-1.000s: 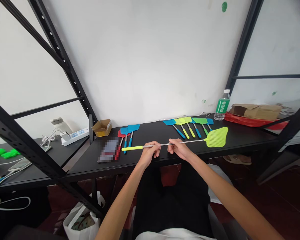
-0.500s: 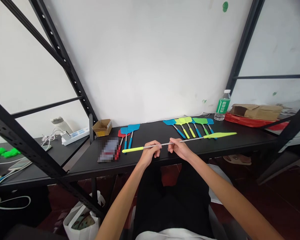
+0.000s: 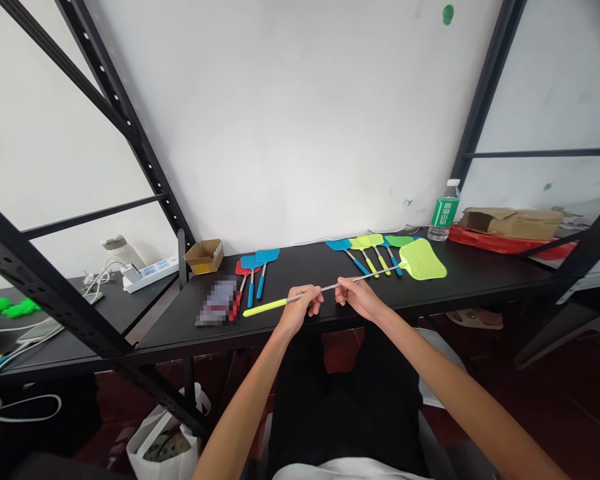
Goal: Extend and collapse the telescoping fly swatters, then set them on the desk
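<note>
A yellow-green fly swatter (image 3: 422, 259) with a thin metal rod and a yellow-green grip is held level over the front of the black table (image 3: 485, 277). My left hand (image 3: 300, 308) is closed round the rod close to the grip. My right hand (image 3: 357, 295) pinches the rod a little further along. The mesh head points right and overlaps a row of several blue, yellow and green swatters (image 3: 367, 249) lying at the back.
Red and blue swatters (image 3: 254, 267) lie at the table's left beside a blurred flat item (image 3: 219, 301) and a small cardboard box (image 3: 205, 255). A water bottle (image 3: 445, 211) and a carton on a red tray (image 3: 513, 227) stand at the right. Black rack posts frame both sides.
The swatter's rod has become shorter, so the head sits nearer my hands and further back. The head turned edge-on half a second ago and now shows its flat face again.
</note>
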The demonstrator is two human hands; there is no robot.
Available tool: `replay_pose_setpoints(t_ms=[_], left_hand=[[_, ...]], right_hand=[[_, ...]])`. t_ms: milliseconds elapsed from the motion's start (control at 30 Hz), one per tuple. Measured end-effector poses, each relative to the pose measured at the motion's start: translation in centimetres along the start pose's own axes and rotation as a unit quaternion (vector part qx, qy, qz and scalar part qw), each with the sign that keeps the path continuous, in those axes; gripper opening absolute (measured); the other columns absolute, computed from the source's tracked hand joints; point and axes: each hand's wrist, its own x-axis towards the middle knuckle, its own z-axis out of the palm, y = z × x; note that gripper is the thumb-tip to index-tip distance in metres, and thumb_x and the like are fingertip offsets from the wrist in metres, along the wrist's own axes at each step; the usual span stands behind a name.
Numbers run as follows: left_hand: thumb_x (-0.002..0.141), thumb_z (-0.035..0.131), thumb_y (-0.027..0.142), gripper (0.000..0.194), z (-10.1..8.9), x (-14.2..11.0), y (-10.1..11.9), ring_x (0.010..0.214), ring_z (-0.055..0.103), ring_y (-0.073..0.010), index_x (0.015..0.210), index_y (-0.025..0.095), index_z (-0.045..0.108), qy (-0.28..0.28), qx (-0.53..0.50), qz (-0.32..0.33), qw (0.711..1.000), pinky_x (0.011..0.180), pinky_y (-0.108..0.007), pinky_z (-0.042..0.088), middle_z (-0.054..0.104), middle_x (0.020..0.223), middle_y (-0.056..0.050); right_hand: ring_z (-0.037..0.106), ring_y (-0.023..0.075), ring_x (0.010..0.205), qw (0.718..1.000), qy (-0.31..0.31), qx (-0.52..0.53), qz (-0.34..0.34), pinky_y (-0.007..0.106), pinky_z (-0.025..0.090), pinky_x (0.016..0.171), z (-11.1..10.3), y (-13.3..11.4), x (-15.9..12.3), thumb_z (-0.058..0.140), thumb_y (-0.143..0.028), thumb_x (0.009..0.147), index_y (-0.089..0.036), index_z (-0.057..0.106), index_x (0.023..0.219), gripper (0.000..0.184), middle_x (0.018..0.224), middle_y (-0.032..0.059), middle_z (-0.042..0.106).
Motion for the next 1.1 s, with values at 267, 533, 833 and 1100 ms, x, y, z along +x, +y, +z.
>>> replay_pose_setpoints(t_ms=[267,533,833,1100], left_hand=[[0.082,0.065,0.038,0.025,0.0,-0.02,0.0,0.04,0.04,-0.0063,0.072,0.015,0.064,-0.007,0.006,0.012,1.0,0.041,-0.019,0.027,0.053,0.047,0.003],[0.083,0.066,0.039,0.026,0.13,-0.14,0.19,0.041,0.04,-0.0068,0.073,0.015,0.06,-0.014,0.012,0.02,1.0,0.041,-0.019,0.028,0.052,0.048,0.004],[0.085,0.066,0.043,0.028,0.21,-0.32,0.35,0.043,0.041,-0.0068,0.081,0.016,0.06,-0.036,0.041,0.028,0.998,0.042,-0.019,0.029,0.053,0.05,0.004],[0.083,0.066,0.039,0.027,0.15,-0.13,0.18,0.042,0.043,-0.0082,0.095,0.015,0.063,-0.039,0.019,0.011,0.999,0.043,-0.02,0.029,0.052,0.049,0.005]], right_hand=[[0.055,0.0132,0.058,1.0,0.013,0.0,0.005,0.028,0.039,0.056,-0.15,0.09,0.15,0.072,-0.045,0.084,-0.014,0.074,0.073,0.033,0.065,0.0039,0.064],[0.055,0.0118,0.057,1.0,0.019,-0.002,-0.006,0.028,0.037,0.057,0.11,-0.03,0.19,0.071,-0.044,0.085,-0.014,0.074,0.077,0.031,0.069,0.0035,0.065],[0.055,0.0116,0.058,0.999,0.019,0.032,-0.013,0.029,0.039,0.059,-0.15,0.06,0.33,0.072,-0.044,0.084,-0.016,0.073,0.087,0.028,0.078,0.0032,0.066],[0.06,0.0154,0.061,0.992,0.072,0.102,-0.01,0.033,0.046,0.064,-0.25,-0.35,0.43,0.072,-0.046,0.082,-0.023,0.066,0.092,0.026,0.093,0.0054,0.073]])
